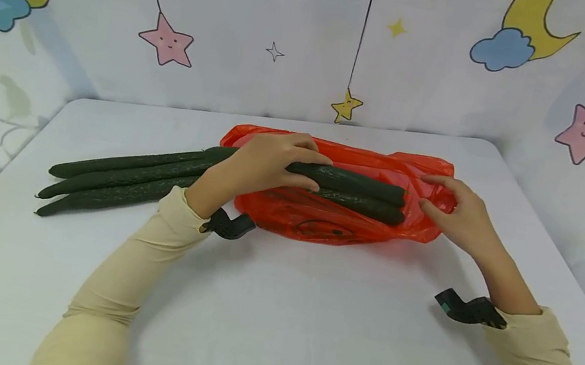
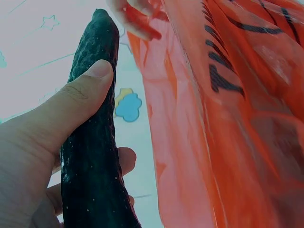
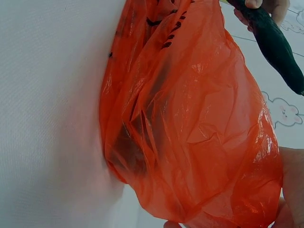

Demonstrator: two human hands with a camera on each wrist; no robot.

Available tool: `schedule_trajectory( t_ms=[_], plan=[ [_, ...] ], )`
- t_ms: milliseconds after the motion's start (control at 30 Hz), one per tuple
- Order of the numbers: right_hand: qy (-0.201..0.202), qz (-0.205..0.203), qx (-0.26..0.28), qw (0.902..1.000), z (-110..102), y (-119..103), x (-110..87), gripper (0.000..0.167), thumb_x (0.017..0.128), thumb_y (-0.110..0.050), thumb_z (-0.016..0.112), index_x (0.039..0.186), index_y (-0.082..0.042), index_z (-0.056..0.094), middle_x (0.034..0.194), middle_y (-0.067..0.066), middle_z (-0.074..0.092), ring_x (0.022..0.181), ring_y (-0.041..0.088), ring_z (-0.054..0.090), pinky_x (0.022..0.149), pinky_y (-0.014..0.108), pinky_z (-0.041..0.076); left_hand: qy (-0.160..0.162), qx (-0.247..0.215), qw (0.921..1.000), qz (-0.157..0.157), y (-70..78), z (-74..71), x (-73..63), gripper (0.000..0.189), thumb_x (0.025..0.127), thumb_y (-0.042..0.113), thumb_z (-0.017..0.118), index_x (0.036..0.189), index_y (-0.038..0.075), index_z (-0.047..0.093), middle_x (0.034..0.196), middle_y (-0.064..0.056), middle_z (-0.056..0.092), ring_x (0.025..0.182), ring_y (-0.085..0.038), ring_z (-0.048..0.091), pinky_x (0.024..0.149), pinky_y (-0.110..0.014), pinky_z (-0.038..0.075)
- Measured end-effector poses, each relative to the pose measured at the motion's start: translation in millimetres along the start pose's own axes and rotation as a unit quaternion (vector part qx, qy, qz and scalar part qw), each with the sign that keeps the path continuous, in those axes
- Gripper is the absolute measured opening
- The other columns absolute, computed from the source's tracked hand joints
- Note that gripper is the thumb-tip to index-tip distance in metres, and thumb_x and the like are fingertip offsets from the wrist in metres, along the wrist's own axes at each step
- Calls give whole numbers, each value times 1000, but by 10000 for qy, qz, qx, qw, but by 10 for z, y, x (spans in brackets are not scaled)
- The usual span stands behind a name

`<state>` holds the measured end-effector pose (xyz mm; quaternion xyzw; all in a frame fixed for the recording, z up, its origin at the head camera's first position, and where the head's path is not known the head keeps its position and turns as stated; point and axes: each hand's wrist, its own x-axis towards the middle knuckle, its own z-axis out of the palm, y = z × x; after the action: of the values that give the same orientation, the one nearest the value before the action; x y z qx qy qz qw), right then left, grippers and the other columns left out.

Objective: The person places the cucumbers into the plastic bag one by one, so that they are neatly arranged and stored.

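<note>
My left hand point(image 1: 270, 159) grips a dark green cucumber point(image 2: 92, 142) from above, thumb along one side and fingers round the other. That cucumber lies over the opening of a red plastic bag point(image 1: 291, 225), its far end pointing right. Just in front of it, a second cucumber point(image 1: 364, 206) lies within the bag's mouth. My right hand point(image 1: 465, 216) curls round the bag's right end, with crumpled plastic between thumb and fingers. In the right wrist view, the bag point(image 3: 213, 118) covers most of this hand, and dark shapes show through the film.
Three long cucumbers point(image 1: 122, 182) lie side by side left of the bag, their right ends behind my left hand. All rest on a white table point(image 1: 303, 321). A patterned cloth point(image 1: 228, 14) with stars and moons rises behind. Black straps circle both wrists.
</note>
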<state>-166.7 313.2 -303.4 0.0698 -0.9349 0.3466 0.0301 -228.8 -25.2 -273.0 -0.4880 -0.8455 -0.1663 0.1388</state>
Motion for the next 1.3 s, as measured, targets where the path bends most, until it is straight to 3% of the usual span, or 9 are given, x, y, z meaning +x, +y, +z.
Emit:
schedule_trajectory(
  t_ms=[333,667,900,1300],
  plan=[
    [-2,21,10,10000,-13,-6,-4,46,96,-11,57,140,0,47,140,29,42,123,48,40,86,65,48,-137,-88,9996,224,47,159,237,43,83,38,76,120,17,71,106,-3,65,80,-15,62,67,-26,51],
    [-16,89,15,10000,-31,-14,6,48,93,-4,56,140,1,46,143,30,40,125,48,38,86,66,48,-619,-343,9974,-116,67,305,369,47,84,37,76,126,18,68,111,-3,64,85,-14,62,73,-28,52],
    [25,79,-92,9999,-29,4,1,45,94,-7,54,139,0,48,141,30,42,123,47,40,84,63,50,-703,-379,9966,-204,43,397,414,47,85,37,75,127,17,67,113,-4,64,89,-14,62,75,-28,53],
    [43,-93,-20,9999,-24,27,-2,43,98,-16,55,138,-1,49,141,28,44,127,47,37,86,65,48,-1373,-467,9867,-729,-51,520,429,48,89,38,70,132,17,63,116,-3,64,103,-16,61,90,-32,51]
  ],
)
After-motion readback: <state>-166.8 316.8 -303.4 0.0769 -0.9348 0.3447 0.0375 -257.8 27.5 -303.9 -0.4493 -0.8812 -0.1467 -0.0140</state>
